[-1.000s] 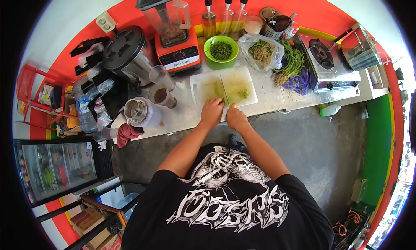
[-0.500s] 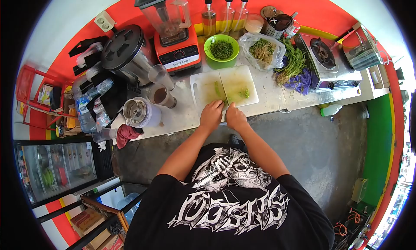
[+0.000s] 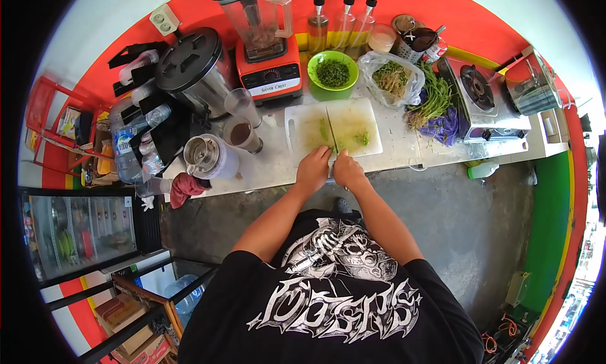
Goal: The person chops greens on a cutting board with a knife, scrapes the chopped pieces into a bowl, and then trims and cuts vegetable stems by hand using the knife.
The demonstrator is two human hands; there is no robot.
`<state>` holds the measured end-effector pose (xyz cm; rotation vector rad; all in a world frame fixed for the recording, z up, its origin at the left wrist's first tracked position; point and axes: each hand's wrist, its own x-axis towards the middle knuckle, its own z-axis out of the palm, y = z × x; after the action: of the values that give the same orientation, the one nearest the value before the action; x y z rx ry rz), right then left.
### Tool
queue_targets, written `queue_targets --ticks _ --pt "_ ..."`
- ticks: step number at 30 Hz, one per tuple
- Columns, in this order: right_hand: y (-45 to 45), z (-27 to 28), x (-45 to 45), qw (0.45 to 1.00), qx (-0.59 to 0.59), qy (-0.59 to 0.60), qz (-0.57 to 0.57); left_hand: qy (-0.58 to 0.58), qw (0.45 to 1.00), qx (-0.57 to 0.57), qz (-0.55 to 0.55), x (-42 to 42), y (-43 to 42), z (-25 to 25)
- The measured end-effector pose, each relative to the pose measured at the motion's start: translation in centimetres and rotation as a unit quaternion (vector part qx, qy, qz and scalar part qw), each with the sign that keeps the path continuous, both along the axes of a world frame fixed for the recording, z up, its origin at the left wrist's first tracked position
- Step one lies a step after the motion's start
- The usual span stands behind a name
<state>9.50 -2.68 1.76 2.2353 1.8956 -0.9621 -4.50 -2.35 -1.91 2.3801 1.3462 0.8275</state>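
At the cutting board (image 3: 365, 116), the right hand (image 3: 348, 170) grips a knife (image 3: 332, 140), best kept clear of the left hand (image 3: 313, 170), whose hold is hidden.

Wide view from my head, facing forward and down: my shirt (image 3: 366, 288) closer than cutting board (image 3: 366, 119), red wall (image 3: 423, 11) beyond board.

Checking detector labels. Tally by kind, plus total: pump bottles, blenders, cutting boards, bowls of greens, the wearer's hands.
Pump bottles: 3
Blender: 1
Cutting board: 1
Bowl of greens: 1
Left hand, right hand: 2
Total: 8
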Motion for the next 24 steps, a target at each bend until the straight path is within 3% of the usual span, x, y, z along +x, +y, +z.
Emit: queue_targets --ticks 2,5,18,24 --pt "-1.4 -0.3 -0.5 1.0 0.012 -0.007 -0.022 0.008 0.999 -0.037 -0.005 0.0 0.1 0.0" --pt "-2.1 -0.7 -0.9 0.999 -0.003 -0.005 -0.036 -0.009 1.0 0.004 0.004 0.0 -0.1 0.3" --pt "-1.0 -0.4 -1.1 0.999 0.008 0.021 -0.031 0.002 1.0 -0.013 0.024 0.5 -0.2 0.6" --pt "-1.5 -0.2 -1.2 1.0 0.01 0.012 -0.016 0.014 0.998 -0.064 0.021 0.1 -0.2 1.0"
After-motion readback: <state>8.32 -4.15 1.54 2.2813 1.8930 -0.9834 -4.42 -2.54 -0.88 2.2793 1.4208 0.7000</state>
